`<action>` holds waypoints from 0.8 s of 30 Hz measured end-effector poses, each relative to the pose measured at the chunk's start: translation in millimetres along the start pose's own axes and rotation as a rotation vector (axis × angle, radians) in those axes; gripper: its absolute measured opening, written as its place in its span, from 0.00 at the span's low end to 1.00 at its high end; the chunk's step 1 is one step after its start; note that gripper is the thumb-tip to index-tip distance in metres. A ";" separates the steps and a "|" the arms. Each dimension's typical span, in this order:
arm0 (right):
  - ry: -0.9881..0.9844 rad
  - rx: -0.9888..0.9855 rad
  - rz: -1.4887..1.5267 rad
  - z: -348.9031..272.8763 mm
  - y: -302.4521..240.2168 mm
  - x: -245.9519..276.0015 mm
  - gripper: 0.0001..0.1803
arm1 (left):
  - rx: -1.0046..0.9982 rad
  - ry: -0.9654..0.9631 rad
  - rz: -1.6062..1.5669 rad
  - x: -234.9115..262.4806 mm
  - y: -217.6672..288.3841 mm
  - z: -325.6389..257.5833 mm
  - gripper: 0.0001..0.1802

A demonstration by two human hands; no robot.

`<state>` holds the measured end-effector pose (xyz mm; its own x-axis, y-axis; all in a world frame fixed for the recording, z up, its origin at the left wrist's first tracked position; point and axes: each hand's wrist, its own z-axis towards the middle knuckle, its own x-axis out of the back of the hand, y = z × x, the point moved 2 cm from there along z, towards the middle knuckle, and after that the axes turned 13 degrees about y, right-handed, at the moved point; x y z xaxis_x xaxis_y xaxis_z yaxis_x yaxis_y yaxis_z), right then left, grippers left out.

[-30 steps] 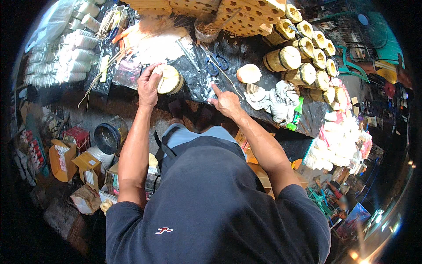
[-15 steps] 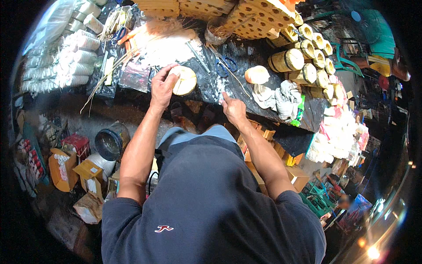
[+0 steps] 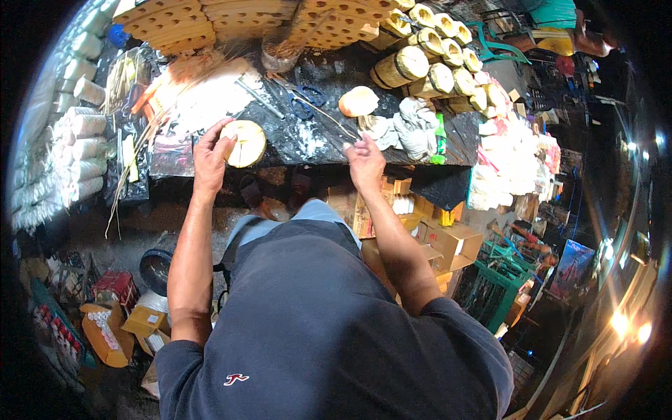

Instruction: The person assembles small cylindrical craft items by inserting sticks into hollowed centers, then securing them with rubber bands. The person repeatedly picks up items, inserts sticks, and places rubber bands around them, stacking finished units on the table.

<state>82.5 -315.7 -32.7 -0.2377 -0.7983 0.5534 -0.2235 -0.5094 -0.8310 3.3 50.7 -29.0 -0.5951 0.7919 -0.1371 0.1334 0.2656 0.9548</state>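
A dark, stained counter (image 3: 308, 140) runs across the upper part of the view, brightly lit at its left end. Stacked pale boards (image 3: 210, 17) lie behind it. White rolls (image 3: 77, 133) line the left side. Cardboard boxes (image 3: 455, 241) and a green crate (image 3: 500, 283) sit on the dim floor.

- Between your left hand (image 3: 210, 155) and right hand (image 3: 365, 162), the dark bench top (image 3: 308, 143) lay mostly bare, leaving a lane along its front edge.
- Blue-handled scissors (image 3: 306, 101) and a thin rod (image 3: 259, 98) crossed the middle of the bench behind that lane.
- A crumpled white cloth (image 3: 409, 129) and a pale round block (image 3: 358, 101) crowded the space just beyond your right hand.
- Stacked bamboo cylinders (image 3: 427, 59) walled off the far right; loose thin sticks (image 3: 133, 150) cluttered the left end.
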 end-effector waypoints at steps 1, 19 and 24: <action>0.079 -0.018 0.014 7.2 2.2 4.3 0.40 | 0.018 -0.002 0.006 -0.1 2.2 2.7 0.22; -0.096 0.320 0.180 82.9 -21.0 -39.1 0.64 | -0.077 0.061 0.141 -1.5 4.7 -4.5 0.21; -0.411 0.444 0.069 81.5 -12.7 -28.8 0.66 | -0.054 0.077 0.103 -5.3 1.2 -6.6 0.21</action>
<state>169.2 -312.4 -42.8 0.1663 -0.8477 0.5038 0.2161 -0.4672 -0.8574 1.4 43.1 -25.4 -0.6398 0.7683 -0.0193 0.1551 0.1537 0.9759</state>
